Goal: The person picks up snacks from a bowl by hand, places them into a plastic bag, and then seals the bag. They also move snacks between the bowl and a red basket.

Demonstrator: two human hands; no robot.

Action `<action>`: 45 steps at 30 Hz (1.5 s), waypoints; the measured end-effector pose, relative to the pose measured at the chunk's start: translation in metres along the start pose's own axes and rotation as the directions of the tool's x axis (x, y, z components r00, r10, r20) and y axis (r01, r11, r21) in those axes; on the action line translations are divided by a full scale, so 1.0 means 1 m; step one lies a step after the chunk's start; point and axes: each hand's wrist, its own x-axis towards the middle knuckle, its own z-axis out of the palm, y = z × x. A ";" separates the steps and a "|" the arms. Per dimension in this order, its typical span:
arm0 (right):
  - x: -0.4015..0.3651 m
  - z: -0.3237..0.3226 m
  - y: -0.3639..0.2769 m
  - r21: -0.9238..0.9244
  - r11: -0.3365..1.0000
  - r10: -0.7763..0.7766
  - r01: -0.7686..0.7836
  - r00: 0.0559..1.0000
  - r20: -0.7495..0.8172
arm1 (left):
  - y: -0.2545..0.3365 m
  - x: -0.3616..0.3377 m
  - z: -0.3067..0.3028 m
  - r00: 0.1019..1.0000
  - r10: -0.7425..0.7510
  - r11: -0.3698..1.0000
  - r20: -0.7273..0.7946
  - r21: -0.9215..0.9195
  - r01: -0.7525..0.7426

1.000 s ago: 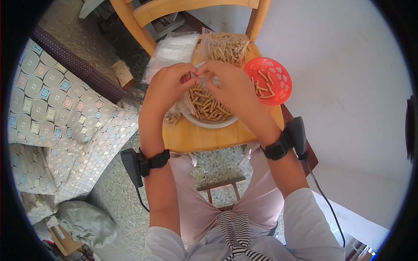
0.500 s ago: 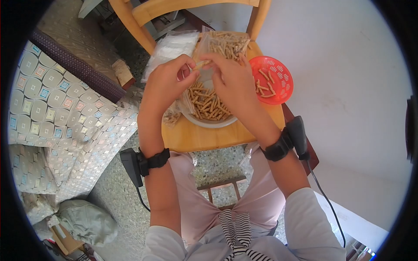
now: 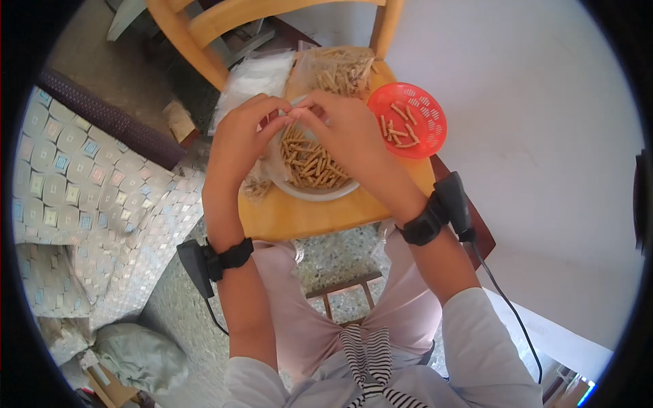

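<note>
My left hand (image 3: 238, 136) and my right hand (image 3: 345, 129) meet over a pale bowl (image 3: 320, 194) on the chair seat. Both are closed in a pinch, fingertip against fingertip, and whatever lies between them is hidden. Under them the bowl holds many short tan sticks (image 3: 313, 163). Beside my right hand is a red perforated plastic basket (image 3: 435, 129) with several similar sticks (image 3: 401, 129) in it. A clear plastic bag of sticks (image 3: 340, 71) lies just beyond my fingers.
Flat clear plastic bags (image 3: 255, 78) are stacked at the seat's back left. Another clear bag with bits in it (image 3: 257, 187) lies left of the bowl. The wooden chair (image 3: 306, 228) stands by a white wall (image 3: 530, 136). Patterned fabric (image 3: 102, 183) covers something on the left.
My fingertips have come together; the tan stick that showed between them earlier is out of sight. The whole view has shifted slightly, so the chair and basket appear further left.
</note>
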 end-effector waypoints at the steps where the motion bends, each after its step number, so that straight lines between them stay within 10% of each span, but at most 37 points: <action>1: 0.002 -0.001 0.000 -0.012 1.000 -0.001 0.001 1.000 -0.011 | 0.001 0.000 0.001 1.000 0.020 0.999 -0.018 -0.040 -0.021; 10: 0.005 -0.004 -0.004 0.409 0.893 0.171 -0.187 0.982 0.075 | 0.005 -0.002 0.002 0.992 0.083 0.994 -0.097 -0.063 -0.089; 18: 0.002 -0.012 -0.013 -0.170 0.985 0.043 -0.042 0.999 0.004 | 0.006 -0.001 0.009 0.990 0.094 0.995 -0.107 0.038 -0.090; 30: 0.011 -0.010 0.006 0.295 0.954 0.023 -0.051 0.995 0.098 | 0.007 -0.003 0.002 0.971 0.092 0.995 -0.219 -0.023 -0.100; 45: 0.009 -0.009 -0.004 0.169 0.979 -0.147 0.115 0.970 0.192 | 0.012 0.000 -0.001 0.974 0.105 0.908 -0.202 -0.380 -0.176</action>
